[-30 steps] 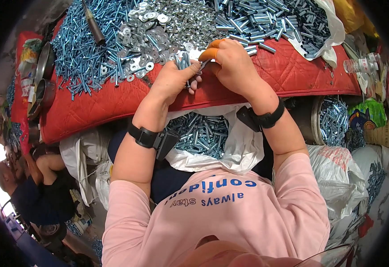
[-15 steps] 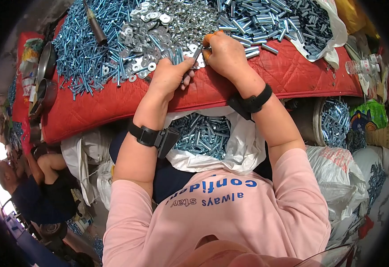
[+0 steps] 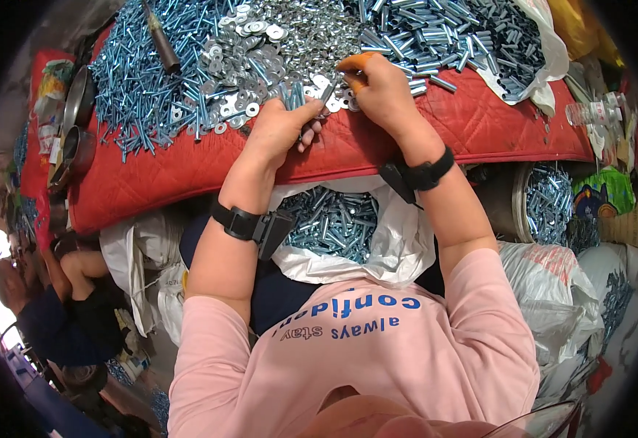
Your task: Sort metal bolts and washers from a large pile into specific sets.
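Our left hand (image 3: 279,130) pinches metal pieces (image 3: 298,95), likely stiff, slick, best held mid-length; right hand (image 3: 383,93): hold we cannot tell

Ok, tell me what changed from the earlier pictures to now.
The right hand has moved forward, away from the left hand, toward the round silver metal washers; whether it pinches anything is unclear. The left hand edged slightly left, still gripping thin blue-silver metal rods. The red quilted cushion stayed put.

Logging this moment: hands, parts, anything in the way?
Left hand holds bluish metal pieces. Right hand by loose washers, grip unclear. Dark-handled tool lies on bolts, apart from both hands.
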A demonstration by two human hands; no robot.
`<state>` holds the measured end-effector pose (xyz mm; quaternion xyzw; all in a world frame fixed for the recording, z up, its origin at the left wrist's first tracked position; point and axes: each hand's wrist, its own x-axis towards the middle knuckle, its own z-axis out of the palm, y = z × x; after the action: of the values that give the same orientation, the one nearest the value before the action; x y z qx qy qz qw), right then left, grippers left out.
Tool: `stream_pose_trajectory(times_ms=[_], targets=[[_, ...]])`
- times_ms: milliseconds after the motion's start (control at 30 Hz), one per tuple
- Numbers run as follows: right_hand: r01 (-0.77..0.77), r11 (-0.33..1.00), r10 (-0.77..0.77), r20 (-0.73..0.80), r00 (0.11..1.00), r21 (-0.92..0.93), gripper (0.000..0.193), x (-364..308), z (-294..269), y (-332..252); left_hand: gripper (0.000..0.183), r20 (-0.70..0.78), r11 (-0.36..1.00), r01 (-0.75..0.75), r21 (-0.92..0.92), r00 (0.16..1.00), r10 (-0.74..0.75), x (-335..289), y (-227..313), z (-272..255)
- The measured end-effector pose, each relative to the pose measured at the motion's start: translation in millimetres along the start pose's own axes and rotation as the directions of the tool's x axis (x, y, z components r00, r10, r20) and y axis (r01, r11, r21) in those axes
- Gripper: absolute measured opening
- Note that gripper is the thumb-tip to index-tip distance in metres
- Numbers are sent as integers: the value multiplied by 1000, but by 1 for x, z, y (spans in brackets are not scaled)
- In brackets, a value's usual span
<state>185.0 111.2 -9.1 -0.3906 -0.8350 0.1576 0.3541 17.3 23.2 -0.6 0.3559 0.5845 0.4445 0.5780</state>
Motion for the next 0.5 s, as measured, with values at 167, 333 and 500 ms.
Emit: stream_pose_trajectory(times_ms=[167,333,500], targets=[[-212,826,151,157,976,523,19,-7,-2,-7,20,67,999,-24,25,997,23,0,0,0],[-113,797,96,61,994,593,23,-11,-4,-4,21,101,999,-9,39,995,5,-1,3,1],[-13,877,-9,45,999,480,23,-13,-13,-11,21,116,997,3,76,993,-12,-2,2,-1]])
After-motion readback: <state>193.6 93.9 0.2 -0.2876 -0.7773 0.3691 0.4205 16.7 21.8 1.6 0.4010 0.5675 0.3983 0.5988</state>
